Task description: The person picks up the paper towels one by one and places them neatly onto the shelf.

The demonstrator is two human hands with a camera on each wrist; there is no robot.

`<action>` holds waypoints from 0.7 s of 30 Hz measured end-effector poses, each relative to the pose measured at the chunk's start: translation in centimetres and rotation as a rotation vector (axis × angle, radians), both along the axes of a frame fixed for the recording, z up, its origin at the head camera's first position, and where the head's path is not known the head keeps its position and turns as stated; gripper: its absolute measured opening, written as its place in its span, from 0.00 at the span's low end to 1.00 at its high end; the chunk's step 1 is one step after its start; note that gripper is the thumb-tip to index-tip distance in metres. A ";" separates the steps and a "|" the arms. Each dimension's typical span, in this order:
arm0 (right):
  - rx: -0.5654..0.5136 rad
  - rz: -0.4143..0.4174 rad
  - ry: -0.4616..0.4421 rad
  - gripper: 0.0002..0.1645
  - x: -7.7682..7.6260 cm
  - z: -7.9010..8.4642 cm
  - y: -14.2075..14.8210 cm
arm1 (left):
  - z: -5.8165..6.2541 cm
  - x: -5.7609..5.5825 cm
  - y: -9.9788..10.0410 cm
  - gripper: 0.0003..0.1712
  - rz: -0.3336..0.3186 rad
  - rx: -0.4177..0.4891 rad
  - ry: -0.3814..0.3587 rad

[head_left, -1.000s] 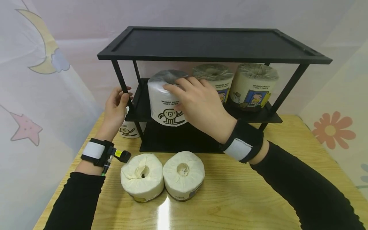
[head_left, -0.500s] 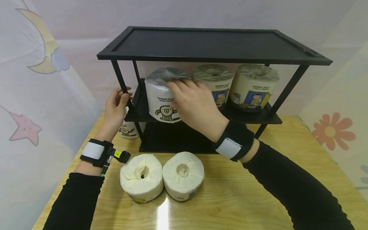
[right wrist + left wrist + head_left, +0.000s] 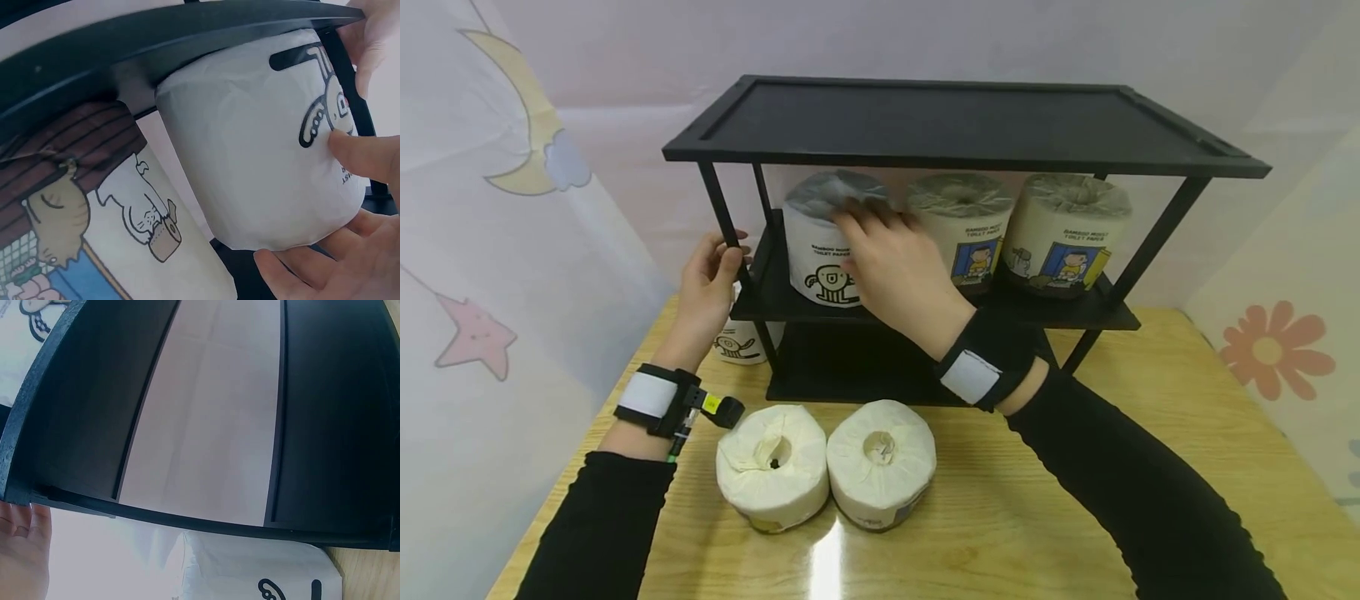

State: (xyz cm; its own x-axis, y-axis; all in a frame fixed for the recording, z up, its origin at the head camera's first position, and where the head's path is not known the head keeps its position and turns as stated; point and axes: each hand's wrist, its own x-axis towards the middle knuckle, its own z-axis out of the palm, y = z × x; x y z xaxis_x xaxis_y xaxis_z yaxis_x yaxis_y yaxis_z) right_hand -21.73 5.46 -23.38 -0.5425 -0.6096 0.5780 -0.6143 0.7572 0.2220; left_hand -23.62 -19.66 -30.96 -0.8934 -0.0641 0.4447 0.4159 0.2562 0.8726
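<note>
A white-wrapped toilet roll with a black cartoon figure stands upright at the left of the middle shelf of a black rack. My right hand holds it from its right side. In the right wrist view the thumb lies on the front of the same toilet roll and the fingers on its top. My left hand grips the rack's front left post, its thumb in front. Right of the held roll stand two cream toilet rolls with printed pictures, their grey tops under the top board.
Two more cream rolls stand side by side on the wooden table before the rack. Another white roll stands outside the rack's left end, partly hidden. The top board overhangs the held roll. A patterned cloth hangs behind.
My right hand has pushed the white toilet roll back and slightly left on the middle shelf. My left hand has stayed on the post. The head view has shifted slightly.
</note>
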 end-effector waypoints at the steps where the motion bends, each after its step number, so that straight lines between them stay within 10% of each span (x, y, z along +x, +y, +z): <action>1: 0.003 -0.006 0.001 0.29 -0.1 -0.1 -0.1 | 0.0 0.0 0.0 0.23 -0.002 0.001 0.000; 11: 0.009 -0.019 0.006 0.30 -0.6 -0.3 -0.3 | 0.0 0.2 -0.1 0.25 0.004 -0.016 -0.014; 21: -0.078 -0.037 -0.172 0.36 0.0 -0.2 0.8 | -0.2 0.0 -0.1 0.23 -0.002 -0.010 -0.013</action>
State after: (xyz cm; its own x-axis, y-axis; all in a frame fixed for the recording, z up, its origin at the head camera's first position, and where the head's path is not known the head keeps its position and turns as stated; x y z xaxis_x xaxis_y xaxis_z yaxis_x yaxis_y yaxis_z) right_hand -21.70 6.26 -23.54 -0.6584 -0.5444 0.5197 -0.6099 0.7905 0.0554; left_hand -23.59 -19.78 -31.13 -0.8992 -0.0579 0.4337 0.4052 0.2641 0.8753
